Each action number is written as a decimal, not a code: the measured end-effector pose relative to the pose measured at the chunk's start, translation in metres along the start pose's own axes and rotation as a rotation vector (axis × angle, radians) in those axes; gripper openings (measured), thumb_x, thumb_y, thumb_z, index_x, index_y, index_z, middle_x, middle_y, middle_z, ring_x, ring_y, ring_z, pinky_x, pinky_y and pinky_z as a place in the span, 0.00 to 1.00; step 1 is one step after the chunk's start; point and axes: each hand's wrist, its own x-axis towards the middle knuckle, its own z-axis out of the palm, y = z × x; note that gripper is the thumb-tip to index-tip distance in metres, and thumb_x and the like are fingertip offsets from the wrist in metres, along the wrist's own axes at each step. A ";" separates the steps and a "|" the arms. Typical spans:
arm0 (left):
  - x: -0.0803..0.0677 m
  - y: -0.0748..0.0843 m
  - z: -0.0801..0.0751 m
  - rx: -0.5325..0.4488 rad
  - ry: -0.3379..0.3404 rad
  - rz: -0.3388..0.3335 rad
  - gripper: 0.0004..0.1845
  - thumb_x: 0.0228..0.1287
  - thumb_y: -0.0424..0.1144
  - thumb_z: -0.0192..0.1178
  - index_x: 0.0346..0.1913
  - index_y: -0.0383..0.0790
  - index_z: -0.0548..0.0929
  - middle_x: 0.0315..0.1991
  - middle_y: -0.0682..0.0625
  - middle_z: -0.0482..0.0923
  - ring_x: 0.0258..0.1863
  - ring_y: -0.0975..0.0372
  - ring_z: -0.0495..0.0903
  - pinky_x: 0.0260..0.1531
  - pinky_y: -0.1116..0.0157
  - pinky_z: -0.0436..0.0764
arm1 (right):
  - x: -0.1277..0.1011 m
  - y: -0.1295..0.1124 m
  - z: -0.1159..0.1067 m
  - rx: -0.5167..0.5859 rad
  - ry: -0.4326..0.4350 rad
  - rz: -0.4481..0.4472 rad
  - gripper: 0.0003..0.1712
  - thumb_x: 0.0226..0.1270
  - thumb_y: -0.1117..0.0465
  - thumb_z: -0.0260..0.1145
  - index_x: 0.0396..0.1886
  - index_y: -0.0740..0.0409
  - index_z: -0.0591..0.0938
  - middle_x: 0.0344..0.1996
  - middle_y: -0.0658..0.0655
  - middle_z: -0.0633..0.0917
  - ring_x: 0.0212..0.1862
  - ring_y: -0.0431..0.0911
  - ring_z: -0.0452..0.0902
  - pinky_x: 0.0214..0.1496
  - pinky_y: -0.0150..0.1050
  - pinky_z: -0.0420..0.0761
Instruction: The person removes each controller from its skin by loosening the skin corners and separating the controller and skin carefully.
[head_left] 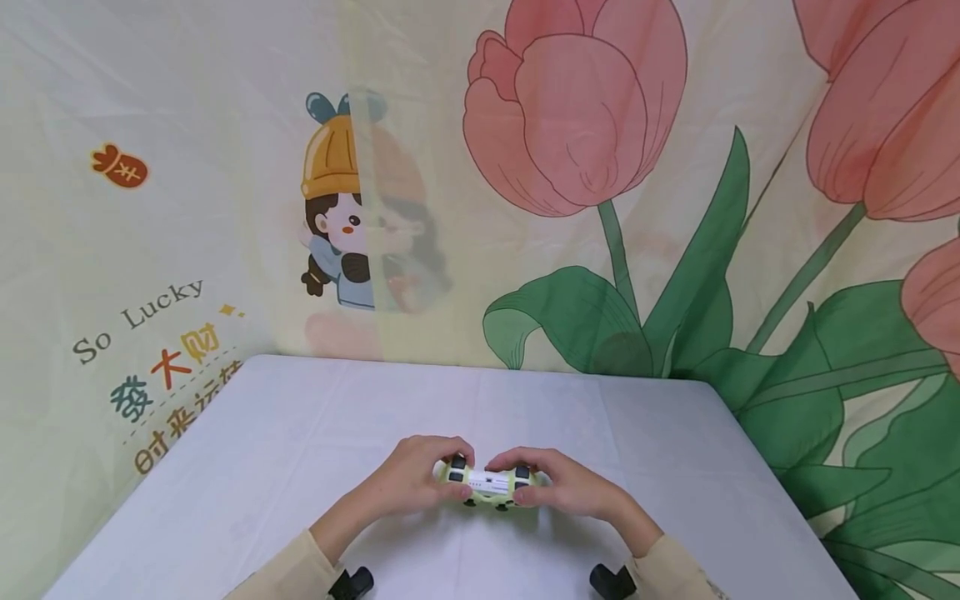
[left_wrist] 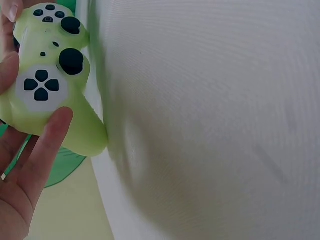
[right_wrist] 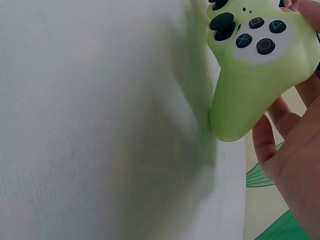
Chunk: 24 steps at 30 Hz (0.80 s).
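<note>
Between the two hands is a light green game controller point(head_left: 489, 482), tipped so its shoulder-button edge faces the head view. The left hand point(head_left: 411, 477) grips one end, and the right hand point(head_left: 576, 485) grips the other. In the left wrist view the controller point(left_wrist: 42, 111) shows its dark direction pad and black thumbsticks, with a left finger point(left_wrist: 61, 122) lying against its face. From the right wrist the controller point(right_wrist: 235, 95) shows its round symbol buttons, and its grip points down to the tabletop. Whether the grips bear on the cloth I cannot tell for certain.
A white cloth covers the table point(head_left: 300, 417), which ends at a printed curtain point(head_left: 420, 50) with large tulips and a cartoon figure. Dark wrist devices point(head_left: 352, 583) sit by the beige sleeves point(head_left: 288, 575). Shadows of the hands fall on the cloth.
</note>
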 end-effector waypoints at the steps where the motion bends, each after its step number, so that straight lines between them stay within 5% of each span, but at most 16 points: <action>1: 0.000 0.000 0.000 -0.001 0.001 0.002 0.16 0.60 0.48 0.79 0.46 0.61 0.84 0.36 0.71 0.81 0.39 0.71 0.79 0.44 0.63 0.76 | 0.000 0.000 0.000 0.008 -0.004 0.003 0.23 0.77 0.55 0.68 0.69 0.46 0.81 0.58 0.48 0.86 0.55 0.45 0.76 0.58 0.41 0.74; 14: 0.000 -0.001 0.001 -0.008 -0.006 -0.004 0.15 0.59 0.50 0.79 0.46 0.63 0.84 0.35 0.71 0.81 0.40 0.72 0.80 0.45 0.62 0.76 | 0.000 -0.001 -0.008 -0.111 0.008 0.024 0.19 0.73 0.51 0.73 0.61 0.41 0.87 0.52 0.43 0.89 0.52 0.42 0.80 0.58 0.49 0.78; 24: 0.002 -0.001 0.000 0.000 -0.012 -0.004 0.15 0.59 0.50 0.79 0.45 0.63 0.84 0.35 0.71 0.82 0.39 0.71 0.80 0.44 0.62 0.76 | 0.002 0.002 -0.010 -0.083 0.014 0.017 0.15 0.72 0.53 0.74 0.55 0.44 0.87 0.49 0.45 0.88 0.51 0.43 0.82 0.61 0.51 0.76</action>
